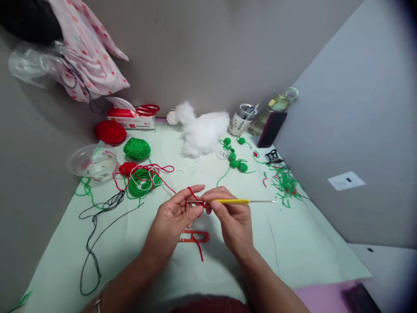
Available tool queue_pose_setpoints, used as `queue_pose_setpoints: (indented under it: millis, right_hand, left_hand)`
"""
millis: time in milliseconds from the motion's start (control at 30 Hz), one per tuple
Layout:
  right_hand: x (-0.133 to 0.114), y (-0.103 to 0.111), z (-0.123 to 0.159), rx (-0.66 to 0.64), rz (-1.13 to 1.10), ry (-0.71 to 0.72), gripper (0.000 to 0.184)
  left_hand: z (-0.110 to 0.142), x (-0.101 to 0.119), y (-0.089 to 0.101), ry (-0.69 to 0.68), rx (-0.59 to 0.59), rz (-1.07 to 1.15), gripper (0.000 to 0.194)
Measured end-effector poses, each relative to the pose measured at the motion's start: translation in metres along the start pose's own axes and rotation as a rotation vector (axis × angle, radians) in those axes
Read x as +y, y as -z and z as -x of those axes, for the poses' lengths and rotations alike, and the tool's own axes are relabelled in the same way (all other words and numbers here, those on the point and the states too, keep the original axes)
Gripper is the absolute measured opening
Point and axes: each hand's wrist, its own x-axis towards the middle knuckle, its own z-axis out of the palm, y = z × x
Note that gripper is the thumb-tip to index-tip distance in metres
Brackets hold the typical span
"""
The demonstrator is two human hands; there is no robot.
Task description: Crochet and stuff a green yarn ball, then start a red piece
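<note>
My right hand pinches a crochet hook with a yellow grip and metal ends, held level above the table. The hook's left end reaches into red yarn at my left hand. That hand is closed, with thumb and fingers pinching the red yarn, one strand looped over a raised forefinger. From there a strand runs back left to the yarn heap, and a loose red tail hangs below. Just under my hands lie orange thread snips, partly hidden by my left hand. Individual stitches are too small to make out.
Red and green yarn balls, a plastic bowl and black cord lie left. White stuffing sits at the back, near small green crocheted balls. Right are a phone, bottle and yarn scraps.
</note>
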Motion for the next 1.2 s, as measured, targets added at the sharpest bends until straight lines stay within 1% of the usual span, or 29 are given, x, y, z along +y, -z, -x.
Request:
queue_pose_setpoints:
  millis: [200,267,333,400,433,467,500,567,633,667,700,733,800,833,900,1067,1200]
  right_hand:
    - [-0.007,-0.004,-0.004,-0.006,0.077,0.012,0.018]
    - [-0.006,-0.005,-0.001,-0.002,0.196,0.100,0.022]
    - [-0.002,-0.006,0.005,-0.018,0.401,0.273,0.030]
    - [0.001,-0.005,0.011,-0.041,0.565,0.417,0.037]
    - [0.001,-0.004,0.012,-0.036,0.583,0.421,0.038]
    - [0.001,-0.002,0.012,-0.018,0.550,0.377,0.036]
    - [0.001,0.000,0.010,0.024,0.470,0.309,0.032]
    - [-0.002,0.003,0.004,0.104,0.222,0.138,0.023]
    - [-0.005,0.005,-0.002,0.140,-0.023,-0.007,0.017]
    - [-0.006,0.004,-0.004,0.131,-0.094,-0.048,0.017]
    - [-0.007,0.003,-0.005,0.104,-0.108,-0.066,0.017]
    - [-0.008,0.001,-0.004,0.074,-0.075,-0.060,0.016]
    - [-0.008,-0.003,-0.002,0.022,0.048,-0.004,0.017]
    - [-0.008,-0.005,-0.001,0.010,0.094,0.015,0.018]
    - [-0.005,-0.007,0.001,0.013,0.086,0.005,0.018]
    - [0.005,-0.003,0.000,0.032,-0.103,-0.088,0.016]
    - [0.003,0.001,-0.003,0.089,-0.138,-0.140,0.015]
  left_hand:
    - [0.001,-0.004,-0.001,0.027,0.071,0.075,0.062]
    - [0.002,-0.005,-0.004,0.017,0.102,0.098,0.069]
    - [0.004,-0.005,-0.009,0.011,0.122,0.143,0.074]
    - [0.006,-0.004,-0.013,0.042,0.111,0.214,0.074]
    - [0.007,-0.002,-0.014,0.072,0.090,0.254,0.071]
    - [0.007,0.000,-0.014,0.104,0.067,0.293,0.067]
    - [0.007,0.002,-0.013,0.130,0.044,0.328,0.063]
    - [0.006,0.006,-0.010,0.154,0.009,0.376,0.053]
    - [0.005,0.008,-0.007,0.128,0.009,0.384,0.048]
    - [0.005,0.008,-0.006,0.099,0.024,0.367,0.047]
    - [0.005,0.006,-0.006,0.061,0.047,0.336,0.048]
    - [0.005,0.004,-0.006,0.020,0.075,0.300,0.050]
    - [0.007,0.000,-0.009,-0.038,0.108,0.238,0.056]
    - [0.007,-0.002,-0.010,-0.045,0.110,0.223,0.060]
    - [0.008,-0.004,-0.012,-0.016,0.087,0.224,0.062]
    - [0.006,-0.001,-0.010,0.037,0.003,0.276,0.055]
    - [0.005,0.003,-0.003,0.070,-0.020,0.328,0.051]
